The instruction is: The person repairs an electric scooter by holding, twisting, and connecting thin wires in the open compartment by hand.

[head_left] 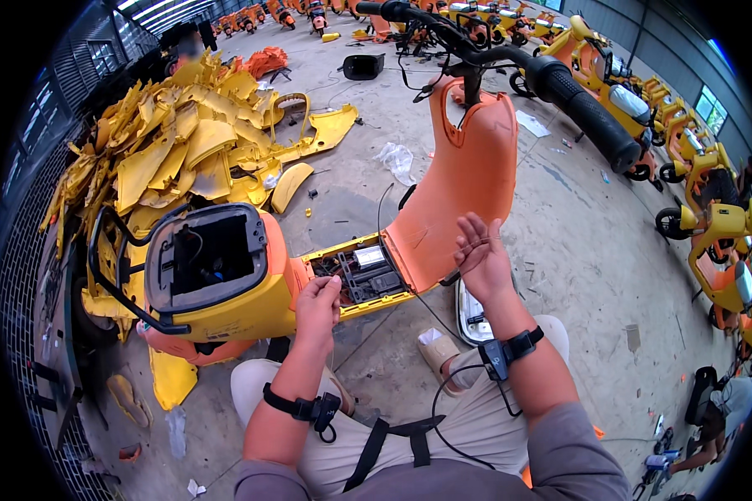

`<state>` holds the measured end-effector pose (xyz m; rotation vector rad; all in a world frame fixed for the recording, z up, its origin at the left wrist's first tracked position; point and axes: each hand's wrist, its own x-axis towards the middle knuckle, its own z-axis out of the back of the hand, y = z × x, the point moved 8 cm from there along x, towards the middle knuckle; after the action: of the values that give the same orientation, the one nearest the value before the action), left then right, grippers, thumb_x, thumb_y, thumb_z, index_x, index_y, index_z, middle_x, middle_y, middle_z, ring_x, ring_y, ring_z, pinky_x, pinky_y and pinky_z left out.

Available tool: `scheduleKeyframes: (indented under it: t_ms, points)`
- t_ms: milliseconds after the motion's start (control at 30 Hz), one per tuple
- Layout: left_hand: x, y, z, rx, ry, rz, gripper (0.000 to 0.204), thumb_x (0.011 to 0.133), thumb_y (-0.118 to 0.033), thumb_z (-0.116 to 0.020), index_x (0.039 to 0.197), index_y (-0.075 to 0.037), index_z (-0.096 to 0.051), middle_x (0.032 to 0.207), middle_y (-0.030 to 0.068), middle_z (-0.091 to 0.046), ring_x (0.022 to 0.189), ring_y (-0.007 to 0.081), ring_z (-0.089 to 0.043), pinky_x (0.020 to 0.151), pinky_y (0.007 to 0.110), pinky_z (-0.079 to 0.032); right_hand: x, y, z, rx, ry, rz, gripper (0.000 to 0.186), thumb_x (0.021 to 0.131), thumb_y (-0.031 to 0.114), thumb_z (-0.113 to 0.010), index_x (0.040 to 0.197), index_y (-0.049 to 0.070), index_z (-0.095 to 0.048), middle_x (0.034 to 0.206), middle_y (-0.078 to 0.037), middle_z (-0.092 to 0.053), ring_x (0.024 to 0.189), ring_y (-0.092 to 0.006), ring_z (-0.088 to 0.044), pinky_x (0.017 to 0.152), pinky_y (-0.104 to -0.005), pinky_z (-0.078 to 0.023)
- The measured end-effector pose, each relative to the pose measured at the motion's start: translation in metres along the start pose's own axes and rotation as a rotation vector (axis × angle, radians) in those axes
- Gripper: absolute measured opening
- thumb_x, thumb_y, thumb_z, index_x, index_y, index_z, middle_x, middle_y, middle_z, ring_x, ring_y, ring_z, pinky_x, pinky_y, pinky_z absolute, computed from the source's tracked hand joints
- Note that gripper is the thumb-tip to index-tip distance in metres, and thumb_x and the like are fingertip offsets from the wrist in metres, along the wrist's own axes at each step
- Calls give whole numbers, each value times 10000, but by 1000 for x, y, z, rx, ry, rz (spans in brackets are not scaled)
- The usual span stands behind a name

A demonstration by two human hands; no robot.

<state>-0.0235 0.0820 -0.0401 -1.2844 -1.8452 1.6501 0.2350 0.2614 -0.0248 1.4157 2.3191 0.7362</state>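
A partly stripped scooter with a yellow and orange body (226, 321) stands before me. Its footboard compartment is uncovered, showing black electrical modules (372, 282) and wiring. My left hand (317, 307) is at the compartment's left end, its fingers pinched together; whatever is between them is too small to make out. Palm up, my right hand (483, 265) is raised beside the orange front panel (455, 192), fingers loosely spread. What looks like a thin strand crosses its fingers. A thin black cable (430, 309) runs out of the compartment's right side.
The handlebar (551, 79) juts over the upper right. Yellow body panels (192, 146) are heaped at the left. Rows of scooters (714, 217) line the right side. A white-rimmed part (472, 313) lies by my foot. Another person (718, 417) works at the lower right.
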Motion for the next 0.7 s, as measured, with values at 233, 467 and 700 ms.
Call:
scheduleKeyframes:
  t_ms: [233, 467, 700]
  points:
    - [5, 4, 10, -61, -52, 34, 183, 902, -211, -671, 938, -52, -587, 623, -35, -505, 406, 50, -391, 368, 206, -277, -16, 40, -38, 57, 27, 147, 453, 912, 124, -477, 1357, 38, -460, 1300, -92, -600, 1016, -232, -646, 898, -335, -490]
    - [6, 3, 5, -33, -79, 7, 127, 911, -179, -646, 917, -82, -564, 594, -52, -454, 405, 37, -372, 358, 189, -261, -12, 52, -13, 237, 24, -25, 318, 933, 202, -503, 1136, -35, -561, 635, 14, -401, 544, -125, -413, 703, -304, -478]
    - [20, 5, 29, -38, -214, -40, 152, 933, -189, -618, 934, -54, -549, 605, -58, -434, 424, 24, -354, 363, 210, -250, -21, 79, -11, 146, -88, 105, 218, 969, 215, -521, 1081, 41, -592, 522, 59, -342, 439, -63, -295, 392, -212, -229]
